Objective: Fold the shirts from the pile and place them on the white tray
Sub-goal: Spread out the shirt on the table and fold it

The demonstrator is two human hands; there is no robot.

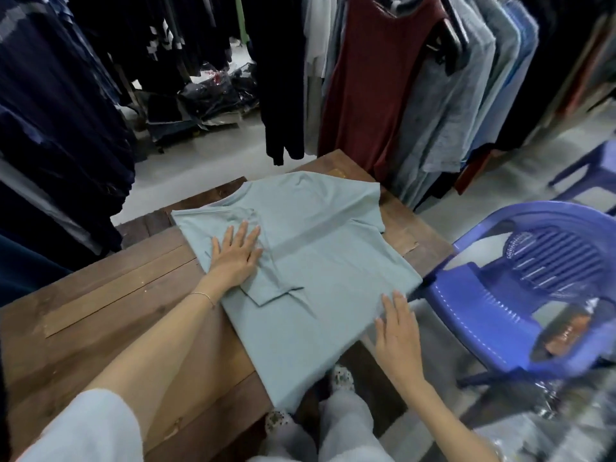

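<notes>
A pale green T-shirt lies face down on the wooden table, its left side and sleeve folded inward over the back. My left hand rests flat on that folded part, fingers spread. Flat and open, my right hand touches the shirt's lower right edge, where the fabric hangs over the table's near side. Neither hand grips the cloth. No white tray and no pile of shirts are in view.
A blue plastic chair stands close to the table's right side, with clear plastic wrap on it. Racks of hanging clothes surround the table at the back and left. Bagged garments lie on the floor behind.
</notes>
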